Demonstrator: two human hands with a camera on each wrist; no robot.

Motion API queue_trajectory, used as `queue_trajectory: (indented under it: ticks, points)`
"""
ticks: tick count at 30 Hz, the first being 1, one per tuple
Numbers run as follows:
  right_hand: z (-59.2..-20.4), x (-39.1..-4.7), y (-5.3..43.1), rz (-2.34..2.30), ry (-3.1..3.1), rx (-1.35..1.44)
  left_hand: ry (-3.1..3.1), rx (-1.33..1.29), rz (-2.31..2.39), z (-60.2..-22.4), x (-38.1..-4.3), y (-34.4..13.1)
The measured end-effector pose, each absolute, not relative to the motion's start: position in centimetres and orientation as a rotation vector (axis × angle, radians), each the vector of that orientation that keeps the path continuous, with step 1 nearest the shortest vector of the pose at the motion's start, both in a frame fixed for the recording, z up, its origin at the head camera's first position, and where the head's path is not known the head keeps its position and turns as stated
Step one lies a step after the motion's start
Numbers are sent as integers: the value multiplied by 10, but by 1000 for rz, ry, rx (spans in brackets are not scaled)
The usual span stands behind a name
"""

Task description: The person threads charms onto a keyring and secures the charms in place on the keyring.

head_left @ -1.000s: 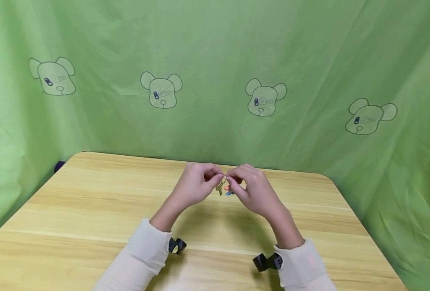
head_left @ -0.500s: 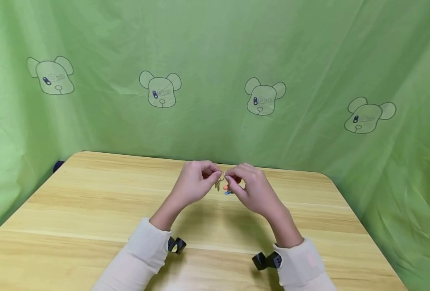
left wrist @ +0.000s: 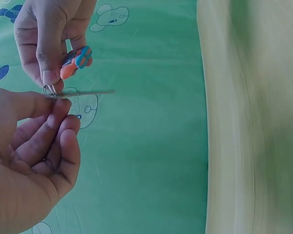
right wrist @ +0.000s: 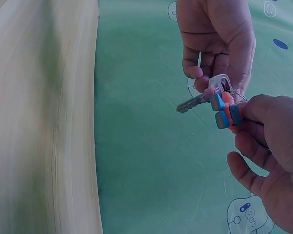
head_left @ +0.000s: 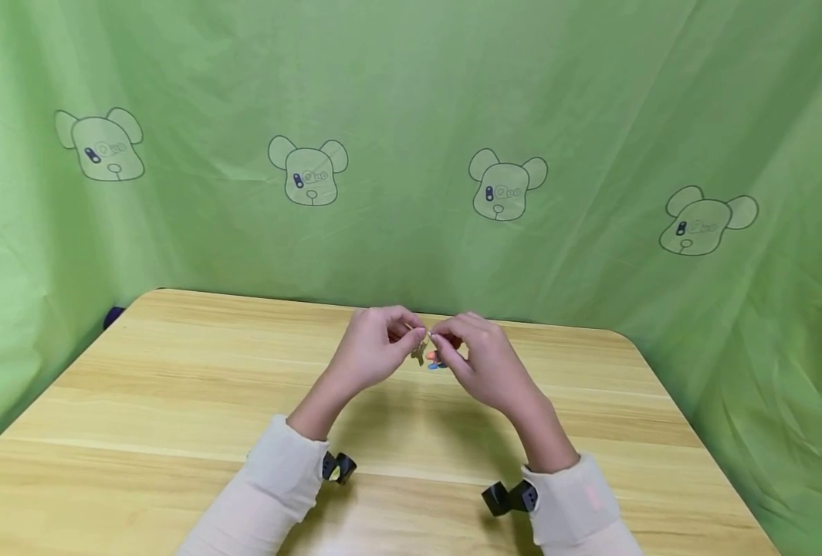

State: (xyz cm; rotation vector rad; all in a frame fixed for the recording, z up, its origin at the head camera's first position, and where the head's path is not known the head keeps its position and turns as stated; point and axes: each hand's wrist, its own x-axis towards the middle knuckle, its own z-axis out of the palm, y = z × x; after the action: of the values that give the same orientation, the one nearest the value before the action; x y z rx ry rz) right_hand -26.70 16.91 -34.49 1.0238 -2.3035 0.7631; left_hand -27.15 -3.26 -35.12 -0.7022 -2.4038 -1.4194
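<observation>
Both hands meet above the far part of the table in the head view. My left hand (head_left: 372, 355) pinches a thin metal key ring (right wrist: 240, 96) between thumb and index finger. My right hand (head_left: 483, 363) pinches the same ring from the other side, fingertips close to the left ones. A metal key (right wrist: 193, 103) with a pale head hangs from the ring by the left fingertips. Beside it, under the right fingertips, dangles a small orange and blue charm (left wrist: 79, 61). The fingers hide much of the ring.
A wooden table (head_left: 174, 371) lies below the raised hands. Behind it hangs a green curtain (head_left: 397, 77) printed with bear heads. Black wrist cameras (head_left: 497, 500) stick out inward from the light sleeves (head_left: 279, 471).
The hands have risen very slightly and stay together. Half a second ago more of the ring showed between the fingertips; now it is mostly covered. The key and charm have swung a little.
</observation>
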Motion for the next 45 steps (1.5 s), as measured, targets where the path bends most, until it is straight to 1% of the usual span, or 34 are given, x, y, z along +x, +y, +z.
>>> queue_trajectory:
  ticks: [7, 14, 32, 40, 45]
  points:
    - [-346, -269, 170, 745, -2317, 1036, -2454, -768, -1349, -351, -273, -35]
    - [-347, -268, 169, 758, -2327, 1061, -2458, -715, -1376, -349, -271, -37]
    - [-346, -267, 168, 770, -2360, 1066, -2447, -675, -1385, -347, -271, -39]
    - [-346, -268, 168, 823, -2602, 1105, -2610, -688, -1339, -347, -274, -44]
    - [-351, -269, 167, 881, -2782, 1172, -2760, -762, -1326, -356, -280, -51]
